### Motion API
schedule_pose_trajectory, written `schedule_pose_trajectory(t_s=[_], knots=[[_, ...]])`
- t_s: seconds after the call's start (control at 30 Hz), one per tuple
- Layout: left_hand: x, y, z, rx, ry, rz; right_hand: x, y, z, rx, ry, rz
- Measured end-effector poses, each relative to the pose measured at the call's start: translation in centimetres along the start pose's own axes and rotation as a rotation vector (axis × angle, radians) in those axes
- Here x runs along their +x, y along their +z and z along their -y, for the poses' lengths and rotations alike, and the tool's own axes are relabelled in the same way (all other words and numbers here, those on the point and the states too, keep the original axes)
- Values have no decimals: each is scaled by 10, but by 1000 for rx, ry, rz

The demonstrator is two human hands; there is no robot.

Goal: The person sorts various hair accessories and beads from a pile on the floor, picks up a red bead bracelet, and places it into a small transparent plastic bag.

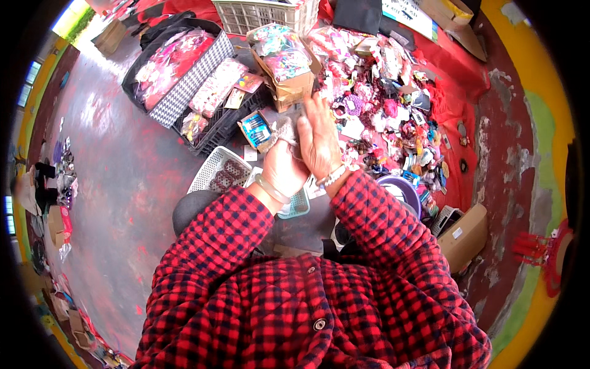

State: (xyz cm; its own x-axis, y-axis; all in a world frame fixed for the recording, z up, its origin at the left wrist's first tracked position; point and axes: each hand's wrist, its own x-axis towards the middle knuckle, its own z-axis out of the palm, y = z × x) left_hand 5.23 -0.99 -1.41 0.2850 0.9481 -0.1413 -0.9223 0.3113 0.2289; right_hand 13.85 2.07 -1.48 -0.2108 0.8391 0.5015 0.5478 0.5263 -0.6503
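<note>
Above the baskets, my two hands meet near the middle of the view. My left hand [284, 171] holds a pale grey, lacy or fuzzy band [284, 132]; its fingers are partly hidden. My right hand [321, 140] lies over it with fingers stretched out and slightly blurred, its palm edge against my left hand. Just left of the band stands a small open box [257, 129] of blue packets. Under my left wrist are a white perforated basket [206, 165] with dark reddish beaded rings [227, 177] and a pale green basket [296, 206].
A pile of hair accessories [384, 114] covers red cloth [452, 104] on the right. A cardboard box [289, 86] of bagged goods, a black crate [206, 138], a houndstooth-patterned bin [190, 80] and a beige crate [270, 18] stand ahead. A purple basin [410, 187] sits near my right forearm.
</note>
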Motion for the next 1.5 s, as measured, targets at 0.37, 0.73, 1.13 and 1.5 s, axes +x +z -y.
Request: schedule_pose_trajectory(t_s=[0.37,0.73,1.13,1.5], knots=[[1,-18,1,-10,44,-56,-4,2,13,-96,-94,149],[15,-22,-13,-20,39,-61,34,-55,-28,1484,676,39],[9,-48,-13,-329,-208,-58,42,-78,7,1967,665,127],[-5,-117,15,288,-855,-127,47,-141,-19,1624,648,-282]])
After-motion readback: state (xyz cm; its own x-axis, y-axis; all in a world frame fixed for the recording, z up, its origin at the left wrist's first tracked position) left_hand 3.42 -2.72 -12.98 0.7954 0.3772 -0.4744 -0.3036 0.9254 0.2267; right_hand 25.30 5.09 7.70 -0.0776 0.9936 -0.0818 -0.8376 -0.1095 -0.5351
